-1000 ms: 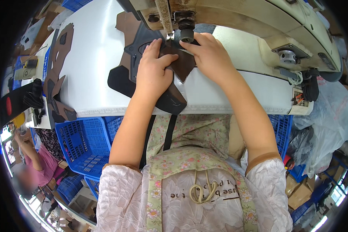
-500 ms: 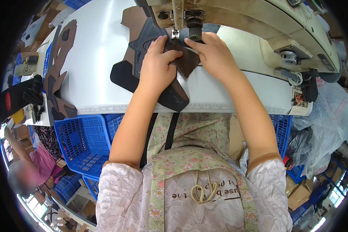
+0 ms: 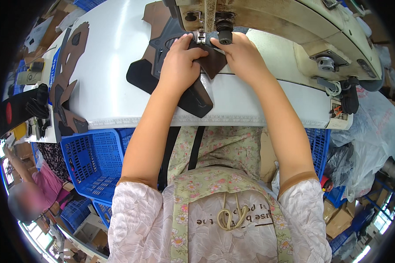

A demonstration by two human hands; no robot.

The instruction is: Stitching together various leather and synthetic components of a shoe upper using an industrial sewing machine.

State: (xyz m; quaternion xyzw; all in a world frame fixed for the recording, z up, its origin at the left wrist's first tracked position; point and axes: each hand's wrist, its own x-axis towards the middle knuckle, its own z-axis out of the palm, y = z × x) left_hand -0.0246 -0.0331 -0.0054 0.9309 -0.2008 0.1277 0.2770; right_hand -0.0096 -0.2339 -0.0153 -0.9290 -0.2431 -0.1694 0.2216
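Note:
Under the sewing machine's presser foot (image 3: 201,37) lies a flat, irregular piece of black and brown leather-like panels (image 3: 198,98), which looks like a shoe upper. My left hand (image 3: 178,65) rests on it left of the foot, fingers stretched forward and thumb apart. To the right of the foot, my right hand (image 3: 245,58) is laid with its thumb pointing at the needle area and its other fingers partly behind the machine head. A brown flap (image 3: 216,64) shows between both hands. The needle tip is too small to make out.
The sewing machine (image 3: 272,22) arches over the far right of the white table (image 3: 105,87). More cut brown panels (image 3: 66,87) lie at the table's left. Blue plastic baskets (image 3: 92,162) stand below the front edge. A clear plastic bag (image 3: 364,136) hangs at right. Another person (image 3: 44,184) sits far left.
The leather-like piece has slid a little away from me under the presser foot. Both hands have moved forward slightly with it.

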